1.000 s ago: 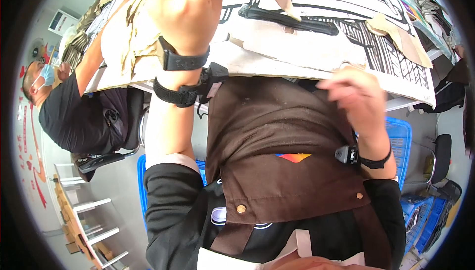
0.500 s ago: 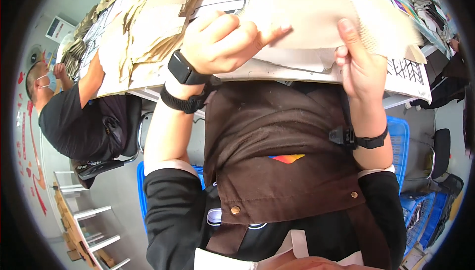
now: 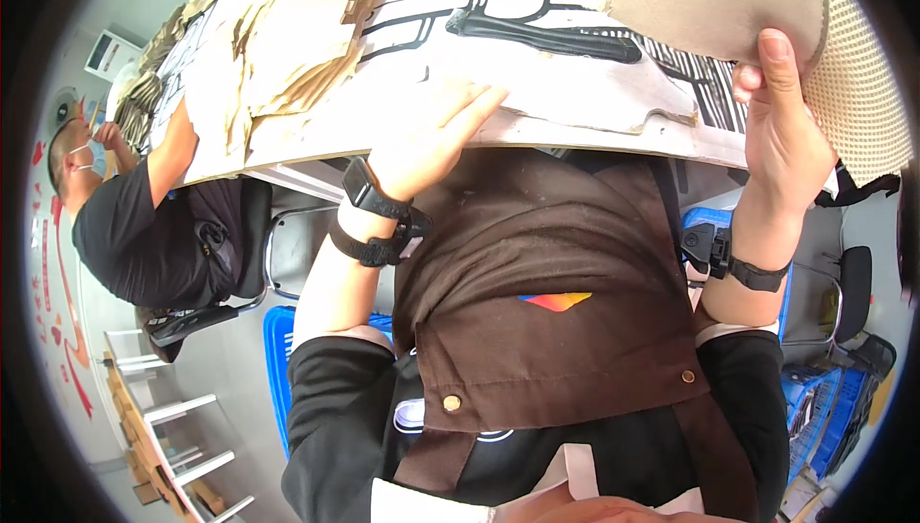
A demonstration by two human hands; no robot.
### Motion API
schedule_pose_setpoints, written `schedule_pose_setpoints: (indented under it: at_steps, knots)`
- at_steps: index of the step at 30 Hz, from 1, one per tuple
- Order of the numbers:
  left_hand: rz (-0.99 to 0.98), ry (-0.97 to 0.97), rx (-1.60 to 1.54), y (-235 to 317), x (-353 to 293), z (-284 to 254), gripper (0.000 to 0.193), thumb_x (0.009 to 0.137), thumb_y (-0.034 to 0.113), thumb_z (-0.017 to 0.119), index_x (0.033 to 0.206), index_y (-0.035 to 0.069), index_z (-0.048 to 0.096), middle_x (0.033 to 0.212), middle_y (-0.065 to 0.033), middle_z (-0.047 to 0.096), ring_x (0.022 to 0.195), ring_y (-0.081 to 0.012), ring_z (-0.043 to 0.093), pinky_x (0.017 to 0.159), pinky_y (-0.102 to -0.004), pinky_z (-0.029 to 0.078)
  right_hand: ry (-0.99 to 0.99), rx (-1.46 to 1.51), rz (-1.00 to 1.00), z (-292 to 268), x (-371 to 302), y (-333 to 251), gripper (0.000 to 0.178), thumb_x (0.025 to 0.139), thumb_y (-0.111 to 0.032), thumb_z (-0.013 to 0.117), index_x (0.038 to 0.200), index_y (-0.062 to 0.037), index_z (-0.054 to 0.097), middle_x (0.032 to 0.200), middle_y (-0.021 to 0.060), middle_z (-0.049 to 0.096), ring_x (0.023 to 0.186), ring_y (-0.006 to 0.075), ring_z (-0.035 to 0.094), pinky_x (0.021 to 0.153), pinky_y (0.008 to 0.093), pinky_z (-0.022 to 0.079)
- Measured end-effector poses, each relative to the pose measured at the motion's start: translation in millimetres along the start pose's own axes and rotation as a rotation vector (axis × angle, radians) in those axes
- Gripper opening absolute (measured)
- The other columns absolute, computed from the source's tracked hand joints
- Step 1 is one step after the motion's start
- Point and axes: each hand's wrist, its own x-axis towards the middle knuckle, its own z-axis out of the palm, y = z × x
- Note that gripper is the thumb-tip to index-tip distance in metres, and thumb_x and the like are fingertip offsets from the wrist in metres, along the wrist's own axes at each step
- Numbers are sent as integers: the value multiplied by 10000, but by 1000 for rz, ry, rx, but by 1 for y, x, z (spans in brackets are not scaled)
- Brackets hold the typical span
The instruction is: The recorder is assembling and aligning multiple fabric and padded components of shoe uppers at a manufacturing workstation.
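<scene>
My right hand (image 3: 791, 145) is closed on the edge of a beige fabric piece (image 3: 714, 1), thumb on top and fingers beneath. The piece has a smooth, suede-like face and a rounded corner; a cream mesh part (image 3: 867, 82) shows along its right side. What it belongs to I cannot tell. Over the front edge of the table, my left hand (image 3: 426, 135) is open and holds nothing, its fingers stretched out and partly washed out by glare. Beyond it lies a long black strip-like tool (image 3: 546, 39) on the white table top (image 3: 575, 82) with black line drawings.
Stacks of beige cut pieces (image 3: 297, 54) cover the table's left part. A masked person in black (image 3: 158, 236) sits at the left. Blue plastic crates (image 3: 815, 418) and a black chair (image 3: 853, 293) stand at the right; a white-legged rack (image 3: 182, 437) is at lower left.
My right hand has carried the fabric piece to the right, off the middle of the table, uncovering the black tool. My left hand has lowered and its fingers have straightened.
</scene>
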Motion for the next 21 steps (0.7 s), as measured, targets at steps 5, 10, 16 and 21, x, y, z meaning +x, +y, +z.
schedule_pose_setpoints:
  at_steps: [5,10,16,21]
  knots:
    - [-133,-139,-744,23,6,-10,455,701,-32,552,1149,38,588,1113,-161,601,1052,-325,561,915,-395,440,-76,61,78,17,-4,-3,188,864,-16,598,1052,-15,594,906,58,615,632,110,521,552,226,436]
    - [-82,-172,-1244,50,34,4,917,776,615,571,1396,7,274,1417,-173,323,1286,-277,343,1063,-404,263,-150,231,159,51,-9,-8,180,859,-23,607,1039,-18,597,887,53,620,617,110,523,551,226,437]
    - [-353,573,-1688,26,69,-20,646,890,491,500,1323,21,403,1341,-102,438,1207,-219,438,1003,-357,344,-120,-274,-79,64,-25,10,200,806,6,640,1005,-1,650,812,77,641,623,122,597,523,229,496]
    - [-375,165,-185,10,49,-10,182,813,177,690,918,29,686,787,-54,674,702,-136,608,661,-256,479,-146,-537,-69,51,-54,51,108,797,-48,696,849,38,655,669,54,615,581,105,577,495,225,465]
